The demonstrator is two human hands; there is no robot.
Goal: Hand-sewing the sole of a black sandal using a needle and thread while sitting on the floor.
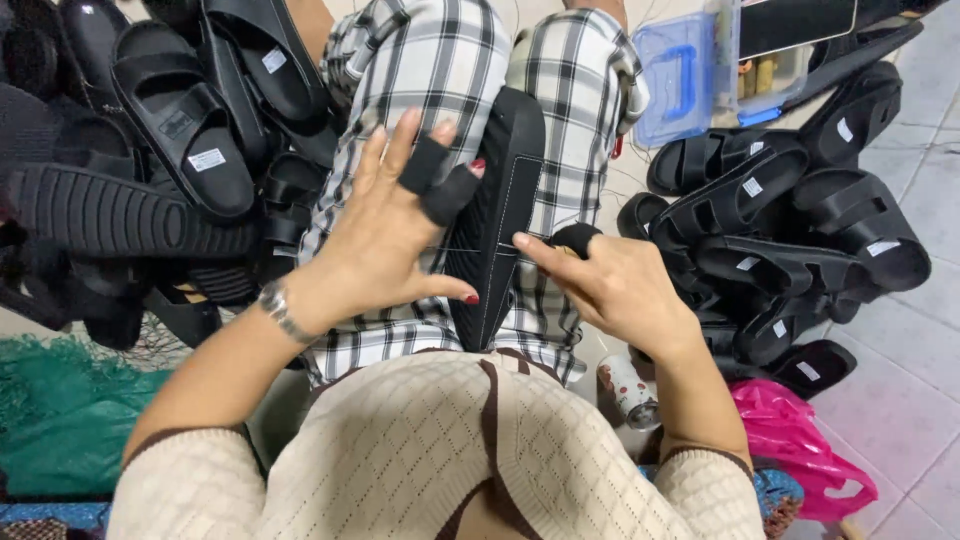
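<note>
Black rubber sandal sole lies on our lap. Our left hand spreads open against it; our right hand pinches a thin thread.

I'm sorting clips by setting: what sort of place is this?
Probably a small home-style footwear workshop on a tiled floor. Piles of black sandals lie on both sides, and the person's left hand and right hand work thread on a black sole in the lap.
</note>
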